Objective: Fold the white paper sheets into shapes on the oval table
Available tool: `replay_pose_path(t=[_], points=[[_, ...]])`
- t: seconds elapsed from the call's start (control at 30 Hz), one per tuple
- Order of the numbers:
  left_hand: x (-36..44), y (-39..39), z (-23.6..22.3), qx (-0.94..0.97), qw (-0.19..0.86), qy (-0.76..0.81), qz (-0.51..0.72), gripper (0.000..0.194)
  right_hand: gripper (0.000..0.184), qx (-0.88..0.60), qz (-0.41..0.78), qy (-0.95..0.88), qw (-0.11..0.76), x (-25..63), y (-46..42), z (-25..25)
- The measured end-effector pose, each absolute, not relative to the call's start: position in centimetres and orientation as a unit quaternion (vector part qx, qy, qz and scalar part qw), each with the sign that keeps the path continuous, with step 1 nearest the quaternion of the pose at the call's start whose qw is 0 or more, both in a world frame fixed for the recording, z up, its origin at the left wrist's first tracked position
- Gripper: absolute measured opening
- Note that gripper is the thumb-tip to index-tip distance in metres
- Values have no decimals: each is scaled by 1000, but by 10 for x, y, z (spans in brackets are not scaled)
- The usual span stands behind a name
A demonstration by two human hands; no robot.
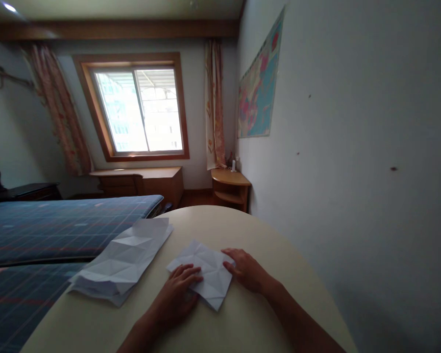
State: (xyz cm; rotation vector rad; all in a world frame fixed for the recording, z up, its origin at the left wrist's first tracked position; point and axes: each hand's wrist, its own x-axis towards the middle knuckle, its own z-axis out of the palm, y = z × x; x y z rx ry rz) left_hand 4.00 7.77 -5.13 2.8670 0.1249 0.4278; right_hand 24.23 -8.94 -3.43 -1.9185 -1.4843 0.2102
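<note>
A small creased square of white paper [208, 272] lies on the round cream table [242, 230]. My left hand [178, 294] lies flat on the paper's near left part, fingers stretched out. My right hand [244, 269] rests on the paper's right edge, fingers flat and together. Neither hand grips anything.
A stack of larger creased white sheets [125, 262] lies at the table's left edge, partly overhanging it. A bed with a blue plaid cover [59, 220] stands to the left. A white wall [353, 171] runs close along the right. A wooden desk [143, 179] and corner shelf [231, 186] stand by the window.
</note>
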Motion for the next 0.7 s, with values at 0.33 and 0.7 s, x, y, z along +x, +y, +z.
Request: replay_pose_path(t=[0.33, 0.7], points=[[41, 81, -53, 975, 133, 83, 155, 23, 39, -689, 135, -598, 385, 244, -91, -32], [45, 84, -55, 976, 128, 60, 166, 48, 20, -661, 83, -679, 308, 236, -93, -30]])
